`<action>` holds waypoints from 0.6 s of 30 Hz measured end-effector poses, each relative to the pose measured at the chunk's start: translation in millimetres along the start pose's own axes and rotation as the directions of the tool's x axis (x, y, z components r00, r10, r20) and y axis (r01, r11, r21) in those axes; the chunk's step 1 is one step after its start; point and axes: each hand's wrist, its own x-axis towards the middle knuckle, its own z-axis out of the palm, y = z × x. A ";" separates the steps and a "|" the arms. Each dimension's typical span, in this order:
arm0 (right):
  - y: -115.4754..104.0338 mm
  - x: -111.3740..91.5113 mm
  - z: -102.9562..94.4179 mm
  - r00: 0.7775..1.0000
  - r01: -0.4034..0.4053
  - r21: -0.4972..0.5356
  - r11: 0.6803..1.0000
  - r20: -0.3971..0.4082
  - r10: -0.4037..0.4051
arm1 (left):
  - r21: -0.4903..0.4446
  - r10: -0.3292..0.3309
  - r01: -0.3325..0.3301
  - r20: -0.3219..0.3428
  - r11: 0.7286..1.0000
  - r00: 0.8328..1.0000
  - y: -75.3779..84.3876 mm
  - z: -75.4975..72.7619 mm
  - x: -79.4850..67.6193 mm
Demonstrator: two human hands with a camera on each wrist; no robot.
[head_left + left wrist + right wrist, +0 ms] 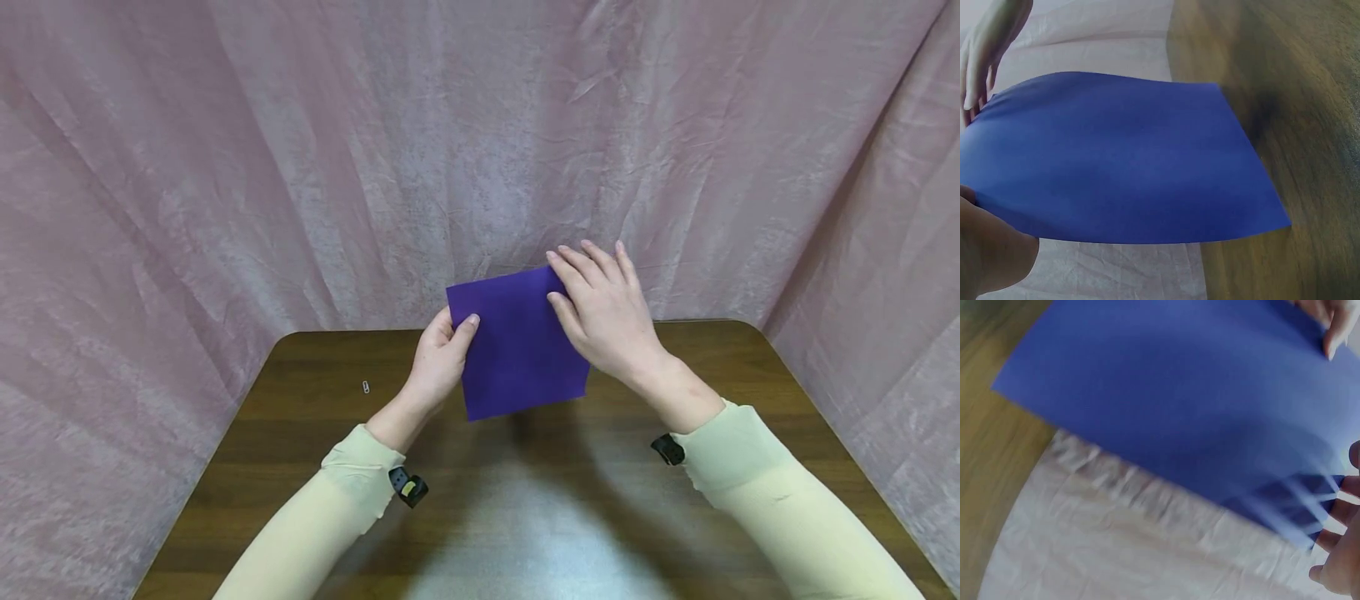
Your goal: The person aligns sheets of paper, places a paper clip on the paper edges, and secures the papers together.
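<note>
A square purple sheet of paper [517, 342], bluer in the wrist views, is held up over the table. My left hand [441, 354] pinches its left edge, thumb on the near face and the fingers mostly hidden behind. At the top right corner my right hand [603, 312] lies with its fingers extended, fingertips reaching past the top edge. In the right wrist view the fingers [1342, 509] are right at the sheet's corner and cast striped shadows on it. The left wrist view shows the sheet [1129, 162] bowed in a gentle curve.
A small paper clip [366, 387] lies on the brown wooden table [300, 433], left of the left hand. Pink curtains [360, 167] hang behind the table and at both sides. Dark wrist cameras [408, 487] sit at the pale sleeves' cuffs.
</note>
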 end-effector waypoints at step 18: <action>12.0 -9.4 -10.1 0.816 -0.467 0.800 0.377 0.225 0.533 | -0.007 0.031 -0.031 -0.029 1.000 0.999 0.2 2.2 4.4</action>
